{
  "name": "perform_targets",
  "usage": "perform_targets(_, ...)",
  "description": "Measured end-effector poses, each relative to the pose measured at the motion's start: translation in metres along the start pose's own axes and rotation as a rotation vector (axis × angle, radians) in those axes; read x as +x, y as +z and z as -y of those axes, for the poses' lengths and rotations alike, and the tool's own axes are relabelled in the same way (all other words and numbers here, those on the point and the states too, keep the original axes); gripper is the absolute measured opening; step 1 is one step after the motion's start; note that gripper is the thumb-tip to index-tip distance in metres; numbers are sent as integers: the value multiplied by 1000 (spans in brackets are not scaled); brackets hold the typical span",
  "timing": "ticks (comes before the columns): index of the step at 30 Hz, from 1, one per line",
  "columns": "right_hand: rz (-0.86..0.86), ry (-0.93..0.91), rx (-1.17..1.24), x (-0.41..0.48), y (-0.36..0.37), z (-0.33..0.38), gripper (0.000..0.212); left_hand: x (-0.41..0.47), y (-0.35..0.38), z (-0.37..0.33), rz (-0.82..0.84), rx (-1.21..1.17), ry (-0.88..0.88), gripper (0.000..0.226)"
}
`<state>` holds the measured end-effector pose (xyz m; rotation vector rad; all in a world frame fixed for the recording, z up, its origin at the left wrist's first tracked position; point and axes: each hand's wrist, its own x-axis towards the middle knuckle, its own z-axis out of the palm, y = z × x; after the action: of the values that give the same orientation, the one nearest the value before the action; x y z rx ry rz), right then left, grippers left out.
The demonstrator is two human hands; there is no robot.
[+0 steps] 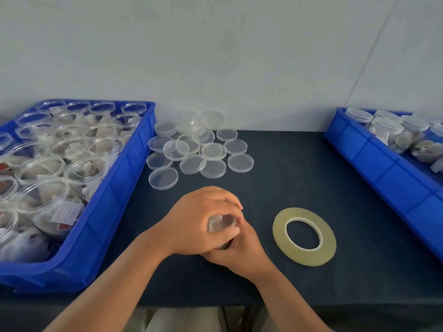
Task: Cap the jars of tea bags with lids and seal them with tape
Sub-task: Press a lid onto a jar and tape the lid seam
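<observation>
Both hands are together at the middle of the dark table point(299, 183), wrapped round one small clear jar point(221, 224) — the left hand point(199, 219) curls over its top and the right hand point(242, 250) grips low on its side, so I cannot tell whether a lid is on. It looks light, thin-walled and slick, likely to flex or skid if squeezed hard — better held round the wall near the rim. The tape roll point(279, 232) lies flat just beside, with the loose lids point(191, 149) behind.
</observation>
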<state>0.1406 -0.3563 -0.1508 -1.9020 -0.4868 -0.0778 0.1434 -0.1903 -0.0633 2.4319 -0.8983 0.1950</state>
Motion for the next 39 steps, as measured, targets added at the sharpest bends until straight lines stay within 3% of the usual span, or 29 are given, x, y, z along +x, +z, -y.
perform_targets(2, 5, 0, 39, -1, 2, 0, 65, -7, -2, 13, -19, -38, 26, 33)
perform_targets(5, -30, 79, 145, -3, 5, -4, 75, -20, -16, 27, -72, -103, -117, 74)
perform_targets(8, -123, 142, 195, -3, 2, -6, 79, -34, -25, 33, -153, -240, -227, 81)
perform_targets(10, -139, 138, 156, -3, 3, -2, 78, -36, -20, 19, -91, -338, -341, 91)
perform_targets(12, -138, 109, 75, -3, 6, 5, 74, -31, -4, -8, -76, -271, -431, 108)
perform_targets(14, -153, 84, 2, -4, 8, 9, 63, -22, 20, -35, -172, -58, -485, 116)
perform_targets(16, -161, 61, -61, -7, 7, 13, 59, -11, 35, -53, -286, 83, -543, 111)
perform_targets(20, -188, -27, -159, -10, 3, 15, 61, 5, 43, -52, -486, 121, -535, 64)
perform_targets(22, -176, -19, -124, -9, 3, 13, 60, 3, 43, -44, -490, 94, -482, 48)
perform_targets(32, -153, 36, -96, -10, 4, 7, 76, -2, 30, -18, -355, -7, -285, 44)
perform_targets(36, -149, 62, -88, -10, 5, 5, 86, 1, 35, -14, -392, -22, -221, 37)
perform_targets(39, -166, 42, -54, -9, 6, 4, 80, 2, 40, -14, -444, -27, -244, 39)
